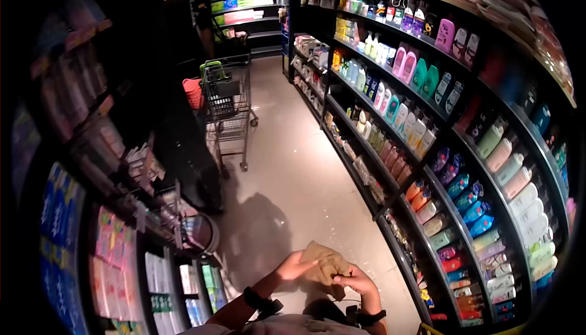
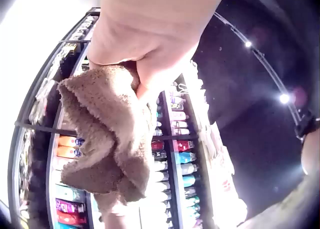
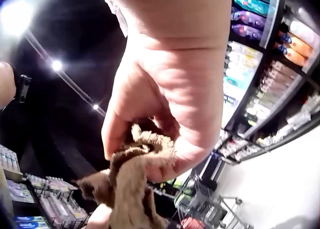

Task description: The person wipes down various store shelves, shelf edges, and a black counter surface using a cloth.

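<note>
A brown, fuzzy towel-like cloth (image 1: 322, 258) hangs folded and creased between both hands, low in front of the body. My left hand (image 1: 295, 266) holds its left side; in the left wrist view the thumb (image 2: 148, 85) lies against the cloth (image 2: 107, 134), and most of the fingers are hidden behind it. My right hand (image 1: 360, 281) pinches a bunched edge on the other side. In the right wrist view, the curled fingers and thumb of that hand (image 3: 172, 89) close around the gathered cloth (image 3: 132, 184).
Shelves of bottles (image 1: 400, 118) line the right side of the aisle. Packaged goods (image 1: 110, 237) fill the shelves at left. A shopping cart (image 1: 229, 106) stands ahead on the pale floor (image 1: 293, 152), beside a coral basket (image 1: 193, 93). A round bin (image 1: 204, 234) is at the lower left.
</note>
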The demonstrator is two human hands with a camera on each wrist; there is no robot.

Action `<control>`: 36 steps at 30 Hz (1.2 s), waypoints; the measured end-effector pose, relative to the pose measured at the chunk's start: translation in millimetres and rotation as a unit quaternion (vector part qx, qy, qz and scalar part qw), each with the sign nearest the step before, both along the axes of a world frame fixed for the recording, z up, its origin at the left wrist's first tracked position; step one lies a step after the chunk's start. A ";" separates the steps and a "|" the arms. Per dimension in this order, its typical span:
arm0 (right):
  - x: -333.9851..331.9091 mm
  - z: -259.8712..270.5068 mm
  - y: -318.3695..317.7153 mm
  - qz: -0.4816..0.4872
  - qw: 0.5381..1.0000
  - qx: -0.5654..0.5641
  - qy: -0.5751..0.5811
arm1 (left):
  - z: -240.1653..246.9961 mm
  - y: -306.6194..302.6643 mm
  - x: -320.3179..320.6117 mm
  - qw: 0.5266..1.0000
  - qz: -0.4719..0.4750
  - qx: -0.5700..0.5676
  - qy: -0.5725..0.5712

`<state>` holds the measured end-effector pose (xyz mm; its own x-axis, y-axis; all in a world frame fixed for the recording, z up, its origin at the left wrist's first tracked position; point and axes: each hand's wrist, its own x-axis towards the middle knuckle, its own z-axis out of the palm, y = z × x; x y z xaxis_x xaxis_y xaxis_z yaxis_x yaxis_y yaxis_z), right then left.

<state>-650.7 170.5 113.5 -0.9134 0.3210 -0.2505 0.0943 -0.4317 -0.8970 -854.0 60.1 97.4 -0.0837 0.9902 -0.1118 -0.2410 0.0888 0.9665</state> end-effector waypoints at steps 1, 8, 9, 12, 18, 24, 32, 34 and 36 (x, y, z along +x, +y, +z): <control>-7.0 -1.0 19.4 0.003 0.998 0.034 -0.046 | -7.4 24.1 -10.2 1.000 0.001 0.003 0.027; -137.0 15.4 199.5 0.041 0.992 0.102 0.061 | 43.6 173.3 -123.7 0.992 0.010 0.025 0.121; -158.0 20.3 229.1 0.083 0.987 0.112 0.082 | 58.8 193.6 -144.5 0.989 0.016 0.029 0.141; -231.8 60.0 287.1 0.175 0.970 0.161 0.058 | 92.3 232.3 -211.9 0.983 -0.063 -0.061 0.163; -361.2 59.4 378.0 0.282 0.948 0.145 0.012 | 31.5 300.9 -295.6 0.994 0.096 0.032 -0.029; -489.7 8.3 482.5 0.200 0.977 0.077 0.010 | -19.0 417.9 -448.2 0.987 0.090 -0.014 0.129; -610.2 49.0 634.7 -0.032 0.995 0.013 0.097 | 27.4 602.6 -611.8 0.984 -0.075 0.087 -0.134; -623.3 27.8 664.8 -0.082 0.983 -0.073 0.146 | 95.2 635.5 -637.9 0.974 -0.086 0.201 0.057; -651.5 -2.8 715.8 -0.046 0.988 -0.098 0.107 | 84.0 675.0 -665.0 0.969 -0.073 0.223 0.084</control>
<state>-1302.2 886.3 110.7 -0.9213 0.3698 -0.1204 -0.1367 -0.5979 -0.7899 -1519.0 735.0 181.5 0.0804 0.9399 0.3319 -0.0937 -0.3243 0.9413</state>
